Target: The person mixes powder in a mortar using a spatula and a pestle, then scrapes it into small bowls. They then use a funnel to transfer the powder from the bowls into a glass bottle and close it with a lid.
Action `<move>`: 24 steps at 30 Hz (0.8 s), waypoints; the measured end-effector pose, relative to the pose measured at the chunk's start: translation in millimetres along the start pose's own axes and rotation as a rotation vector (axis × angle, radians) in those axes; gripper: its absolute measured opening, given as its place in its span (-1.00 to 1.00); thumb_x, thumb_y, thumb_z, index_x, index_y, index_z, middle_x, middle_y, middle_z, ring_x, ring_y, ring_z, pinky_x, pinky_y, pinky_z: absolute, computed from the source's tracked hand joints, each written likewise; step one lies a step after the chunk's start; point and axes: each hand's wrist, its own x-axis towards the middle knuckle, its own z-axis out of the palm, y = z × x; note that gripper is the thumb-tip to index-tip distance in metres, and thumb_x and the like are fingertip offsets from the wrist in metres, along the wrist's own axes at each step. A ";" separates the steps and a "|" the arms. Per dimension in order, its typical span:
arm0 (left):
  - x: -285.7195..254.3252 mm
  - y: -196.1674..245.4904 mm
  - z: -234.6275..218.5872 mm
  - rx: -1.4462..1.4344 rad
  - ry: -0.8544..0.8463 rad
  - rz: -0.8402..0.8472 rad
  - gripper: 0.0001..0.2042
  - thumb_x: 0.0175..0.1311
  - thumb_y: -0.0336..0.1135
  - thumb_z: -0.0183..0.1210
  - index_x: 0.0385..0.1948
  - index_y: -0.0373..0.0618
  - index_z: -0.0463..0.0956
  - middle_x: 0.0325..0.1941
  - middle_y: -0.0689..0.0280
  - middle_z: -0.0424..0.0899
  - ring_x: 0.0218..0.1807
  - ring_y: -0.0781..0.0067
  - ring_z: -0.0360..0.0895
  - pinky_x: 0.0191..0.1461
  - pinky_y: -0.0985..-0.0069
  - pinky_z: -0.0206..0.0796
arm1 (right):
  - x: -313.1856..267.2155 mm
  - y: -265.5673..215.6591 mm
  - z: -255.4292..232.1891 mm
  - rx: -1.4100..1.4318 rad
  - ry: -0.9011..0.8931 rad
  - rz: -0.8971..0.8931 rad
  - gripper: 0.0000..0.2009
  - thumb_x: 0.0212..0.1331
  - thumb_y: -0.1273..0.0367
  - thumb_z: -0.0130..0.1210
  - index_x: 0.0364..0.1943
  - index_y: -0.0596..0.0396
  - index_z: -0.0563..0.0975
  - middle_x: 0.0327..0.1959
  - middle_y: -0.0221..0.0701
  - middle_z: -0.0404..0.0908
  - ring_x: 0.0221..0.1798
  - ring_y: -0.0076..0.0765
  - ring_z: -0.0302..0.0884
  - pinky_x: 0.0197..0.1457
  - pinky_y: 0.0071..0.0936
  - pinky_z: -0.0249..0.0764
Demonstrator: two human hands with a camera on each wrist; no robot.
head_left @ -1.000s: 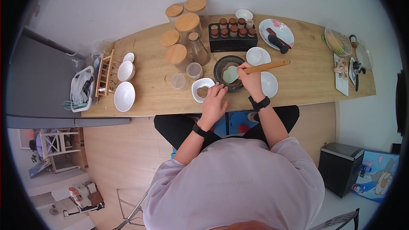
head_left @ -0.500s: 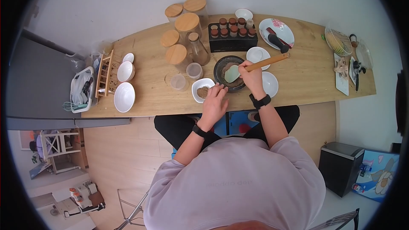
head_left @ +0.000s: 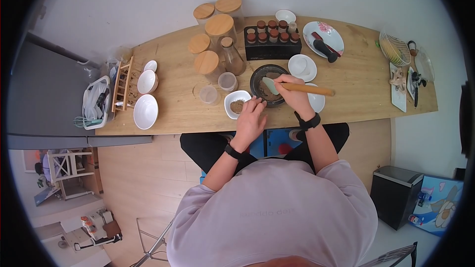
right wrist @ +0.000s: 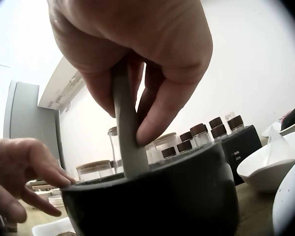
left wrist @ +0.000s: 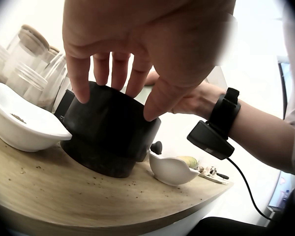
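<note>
In the head view, my right hand [head_left: 293, 91] pinches a spatula [head_left: 316, 89] low down, close to its pale green head. Its wooden handle points off to the right. That head dips into a dark round mortar [head_left: 254, 83] with brown powder in it; the right wrist view has the spatula [right wrist: 128, 137] standing against the inside of the rim. My left hand [head_left: 251, 121] rests its extended fingertips on the near left of the mortar [left wrist: 108, 135]. Just left of it sits a square white bowl [head_left: 228, 103] with more brown powder.
Behind stand a black rack [head_left: 272, 51] of capped small jars and several wooden-lidded glass jars [head_left: 206, 63]. White bowls [head_left: 316, 102] flank the mortar's right side, a floral plate [head_left: 336, 34] beyond. More white bowls [head_left: 146, 112] line the left. Crumbs dot the tabletop near the edge.
The spatula's handle end has swung down toward the person, and its head has shifted within the mortar. My right hand turned with it. My left hand stays at the mortar's rim.
</note>
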 end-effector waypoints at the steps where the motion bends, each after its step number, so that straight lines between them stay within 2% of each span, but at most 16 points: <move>1: 0.3 0.0 0.0 0.001 0.001 0.001 -0.55 0.07 -0.46 0.32 0.08 -0.18 0.50 0.16 0.09 0.51 0.30 -0.05 0.39 0.30 0.17 0.32 | -0.5 -6.5 -5.9 0.064 -0.053 0.051 -0.92 0.12 0.44 0.19 -0.38 0.17 0.59 -0.44 -0.23 0.63 -0.38 -0.14 0.60 -0.28 -0.33 0.47; 4: 1.4 0.1 0.2 0.001 0.009 0.002 -0.55 0.07 -0.46 0.32 0.07 -0.18 0.50 0.16 0.09 0.51 0.30 -0.05 0.38 0.31 0.17 0.32 | 1.0 -16.9 -16.9 -0.045 0.077 -0.027 -0.92 0.12 0.44 0.19 -0.41 0.16 0.58 -0.46 -0.23 0.61 -0.35 -0.04 0.59 -0.27 -0.26 0.48; 7: 0.9 0.0 0.8 0.004 0.012 0.002 -0.55 0.07 -0.46 0.31 0.07 -0.18 0.51 0.16 0.08 0.51 0.30 -0.05 0.38 0.31 0.16 0.31 | 1.1 -9.2 -18.9 -0.310 0.192 -0.181 -0.93 0.12 0.45 0.17 -0.44 0.15 0.56 -0.47 -0.23 0.60 -0.35 -0.03 0.58 -0.27 -0.22 0.48; 10: 1.6 -0.2 1.2 -0.005 0.009 0.005 -0.56 0.08 -0.46 0.31 0.07 -0.18 0.51 0.16 0.08 0.51 0.30 -0.07 0.38 0.31 0.16 0.31 | -6.1 -4.5 -2.5 -0.247 0.123 -0.078 -0.93 0.12 0.46 0.17 -0.44 0.16 0.55 -0.47 -0.23 0.59 -0.35 -0.02 0.58 -0.27 -0.20 0.48; 13: 1.6 -0.6 1.4 -0.002 0.011 0.008 -0.56 0.08 -0.47 0.31 0.07 -0.18 0.51 0.16 0.07 0.51 0.30 -0.07 0.38 0.30 0.16 0.31 | -4.1 3.0 7.8 -0.133 0.132 -0.026 -0.92 0.14 0.45 0.17 -0.42 0.17 0.57 -0.48 -0.25 0.60 -0.39 -0.12 0.59 -0.29 -0.28 0.47; 19: 0.5 -0.2 1.8 -0.010 0.013 0.001 -0.56 0.08 -0.46 0.31 0.07 -0.19 0.50 0.16 0.07 0.51 0.30 -0.08 0.38 0.30 0.15 0.31 | -4.9 -19.2 -5.2 0.182 0.128 0.153 -0.92 0.17 0.46 0.15 -0.37 0.19 0.61 -0.51 -0.40 0.61 -0.41 -0.52 0.55 -0.30 -0.50 0.43; 22: 1.3 0.6 2.3 -0.012 0.011 -0.002 -0.56 0.08 -0.46 0.31 0.07 -0.19 0.50 0.16 0.07 0.51 0.30 -0.08 0.38 0.30 0.15 0.31 | -8.3 13.7 10.6 0.207 0.089 0.228 -0.93 0.15 0.47 0.15 -0.39 0.20 0.60 -0.55 -0.43 0.59 -0.45 -0.55 0.53 -0.34 -0.51 0.41; 24: -0.1 0.4 2.0 -0.005 0.010 -0.001 -0.56 0.08 -0.46 0.30 0.08 -0.19 0.50 0.16 0.07 0.51 0.30 -0.08 0.38 0.31 0.15 0.31 | -7.9 26.3 7.7 0.251 0.128 0.312 -0.93 0.15 0.47 0.14 -0.40 0.19 0.61 -0.57 -0.45 0.58 -0.48 -0.57 0.50 -0.38 -0.53 0.38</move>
